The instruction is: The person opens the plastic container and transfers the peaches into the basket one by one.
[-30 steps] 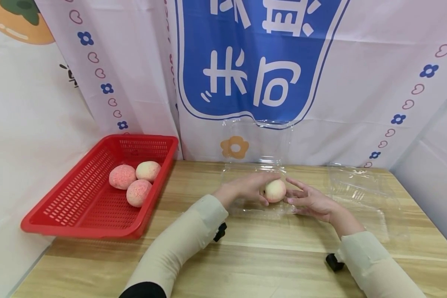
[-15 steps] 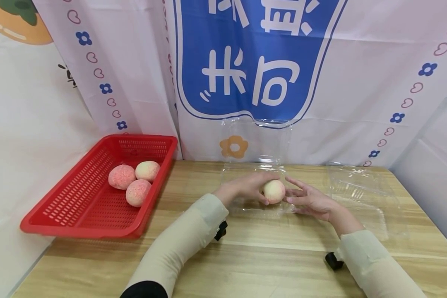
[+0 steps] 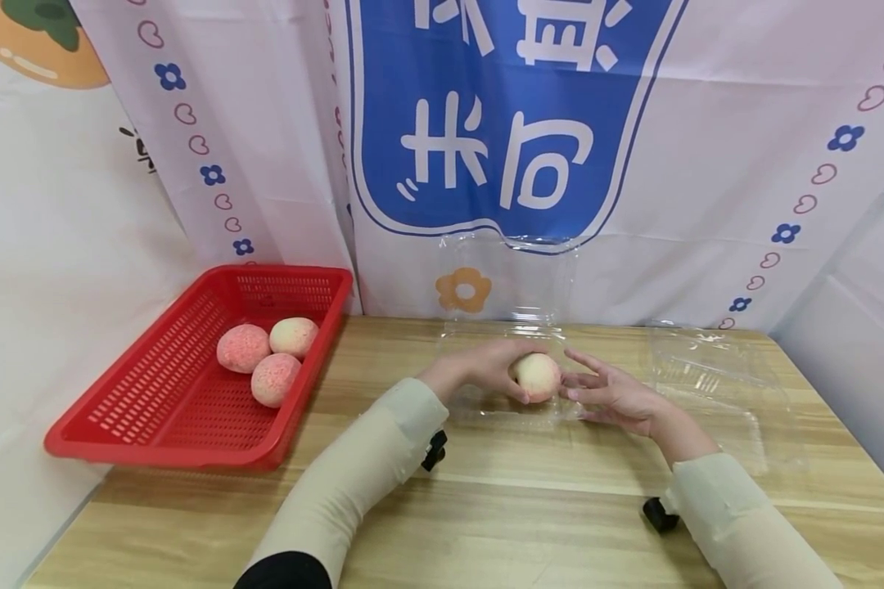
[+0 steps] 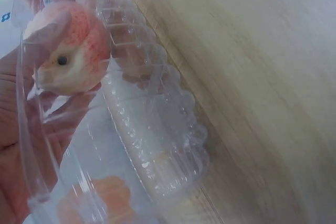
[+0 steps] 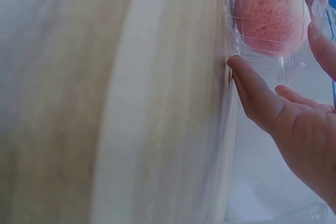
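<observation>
A pale peach (image 3: 538, 378) with a pink blush is in my left hand (image 3: 489, 368), whose thumb and fingers curl round it. It sits within the base of an open clear plastic clamshell box (image 3: 534, 317), whose lid stands up against the backdrop. Seen from the left wrist, the peach (image 4: 97, 51) shows a dark stem pit and redder skin behind the box's wavy clear edge (image 4: 178, 145). My right hand (image 3: 619, 401) is spread at the box's right side, fingers extended. In the right wrist view its fingertips (image 5: 239, 66) are at the clear wall; contact is unclear.
A red perforated basket (image 3: 184, 458) at the left holds three more peaches (image 3: 276, 379). Another clear plastic box (image 3: 722, 393) lies to the right. A printed cloth (image 3: 707, 164) hangs behind the wooden table (image 3: 523, 507).
The peach and my left hand have shifted slightly left within the box, and the peach has turned a little. My right hand has stayed nearly still.
</observation>
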Motion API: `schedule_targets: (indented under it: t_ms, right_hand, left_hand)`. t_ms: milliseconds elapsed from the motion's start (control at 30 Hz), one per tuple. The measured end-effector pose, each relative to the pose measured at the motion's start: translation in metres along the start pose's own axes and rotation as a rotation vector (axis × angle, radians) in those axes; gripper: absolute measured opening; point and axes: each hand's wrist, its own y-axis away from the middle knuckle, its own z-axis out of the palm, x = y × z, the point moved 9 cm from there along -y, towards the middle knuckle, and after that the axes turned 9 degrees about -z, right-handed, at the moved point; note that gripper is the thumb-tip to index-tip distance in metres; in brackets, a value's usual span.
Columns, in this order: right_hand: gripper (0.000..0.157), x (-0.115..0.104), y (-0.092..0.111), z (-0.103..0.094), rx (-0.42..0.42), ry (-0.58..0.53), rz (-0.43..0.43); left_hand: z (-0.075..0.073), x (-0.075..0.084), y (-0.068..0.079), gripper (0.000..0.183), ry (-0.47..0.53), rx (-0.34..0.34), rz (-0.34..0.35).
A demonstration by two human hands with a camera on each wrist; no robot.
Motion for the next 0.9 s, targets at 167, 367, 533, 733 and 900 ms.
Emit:
schedule_targets:
  t_ms: [167, 367, 533, 733, 900]
  right_hand:
    - [0.090, -0.002, -0.001, 0.003, -0.012, -0.004, -0.007]
    - [0.089, -0.004, 0.000, 0.005, -0.020, -0.009, -0.015]
    - [0.089, -0.005, 0.000, 0.006, -0.014, -0.014, -0.024]
    - [0.091, -0.006, 0.000, 0.008, -0.018, -0.018, -0.030]
    - [0.090, -0.004, 0.001, 0.005, -0.015, -0.005, -0.027]
  left_hand:
    - [-0.002, -0.007, 0.003, 0.077, 0.004, -0.008, -0.015]
    - [-0.005, -0.011, 0.009, 0.077, -0.009, -0.032, -0.046]
    - [-0.009, -0.014, 0.014, 0.076, -0.006, -0.046, -0.066]
    - [-0.019, -0.013, 0.022, 0.076, -0.016, -0.045, -0.068]
    - [-0.030, -0.013, 0.029, 0.073, -0.029, -0.032, -0.058]
